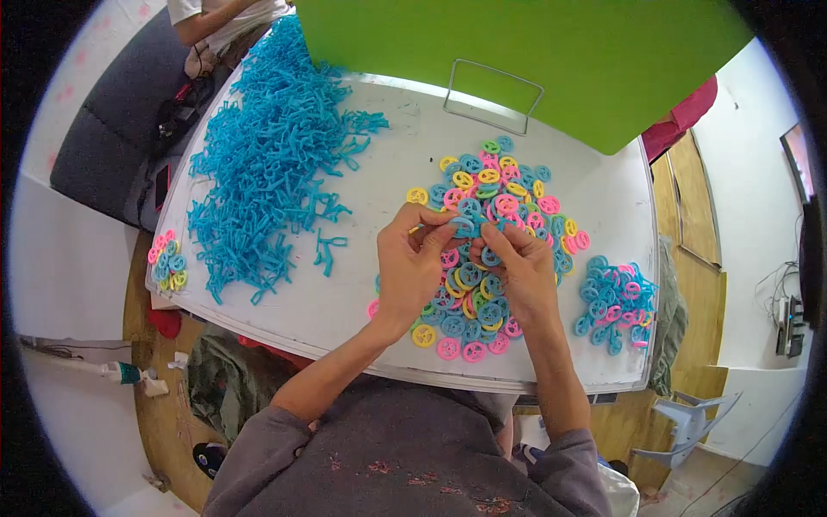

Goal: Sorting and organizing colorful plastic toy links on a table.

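Observation:
My left hand [413, 263] and my right hand [519, 271] meet over the middle of a white table [362, 284]. Together they pinch a small blue plastic ring piece [463, 226] between fingertips. Under and behind my hands lies a pile of round plastic pieces [491, 194] in blue, pink, yellow and green. A big heap of blue plastic sprue pieces [271, 159] covers the table's left part.
A smaller pile of mostly blue joined rings [613, 303] lies at the right edge. A few coloured rings [167, 263] sit at the left edge. A green bin [534, 60] with a wire handle [493, 96] stands at the back. Another person [220, 21] sits far left.

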A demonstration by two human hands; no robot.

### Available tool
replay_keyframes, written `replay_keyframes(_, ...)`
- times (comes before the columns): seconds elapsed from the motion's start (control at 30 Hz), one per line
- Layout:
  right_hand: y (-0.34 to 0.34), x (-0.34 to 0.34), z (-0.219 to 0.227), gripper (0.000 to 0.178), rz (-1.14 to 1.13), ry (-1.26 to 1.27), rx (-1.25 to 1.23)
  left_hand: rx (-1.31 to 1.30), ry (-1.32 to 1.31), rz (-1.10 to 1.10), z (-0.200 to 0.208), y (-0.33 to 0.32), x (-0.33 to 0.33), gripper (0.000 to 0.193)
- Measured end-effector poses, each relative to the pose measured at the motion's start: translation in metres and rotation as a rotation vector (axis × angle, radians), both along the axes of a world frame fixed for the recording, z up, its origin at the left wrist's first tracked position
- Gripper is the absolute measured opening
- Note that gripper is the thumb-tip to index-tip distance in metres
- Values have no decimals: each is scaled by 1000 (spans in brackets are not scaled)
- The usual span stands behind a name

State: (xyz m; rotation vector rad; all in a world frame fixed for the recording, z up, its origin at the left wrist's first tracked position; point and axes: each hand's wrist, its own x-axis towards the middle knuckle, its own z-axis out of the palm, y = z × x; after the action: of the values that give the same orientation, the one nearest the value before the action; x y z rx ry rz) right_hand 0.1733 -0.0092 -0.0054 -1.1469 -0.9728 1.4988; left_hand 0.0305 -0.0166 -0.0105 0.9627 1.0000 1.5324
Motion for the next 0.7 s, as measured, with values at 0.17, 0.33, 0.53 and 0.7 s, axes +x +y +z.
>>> replay_keyframes(0.17, -7, -9, -1, 14, -164, -398, 218, 55, 160, 65, -3, -2, 0, 7)
replay_keyframes(0.33, -5, -4, -6, 14, -117, -486, 371, 9, 99, -66, 3, 5, -8, 7)
replay_keyframes(0.53, 0, 0, 0, 16, -45, -540, 317, -84, 218, -140, 6, 0, -19, 14)
replay_keyframes(0.7, -3, 14, 9, 12, 21, -499, 361, -144, 267, -187, 6, -7, -13, 22)
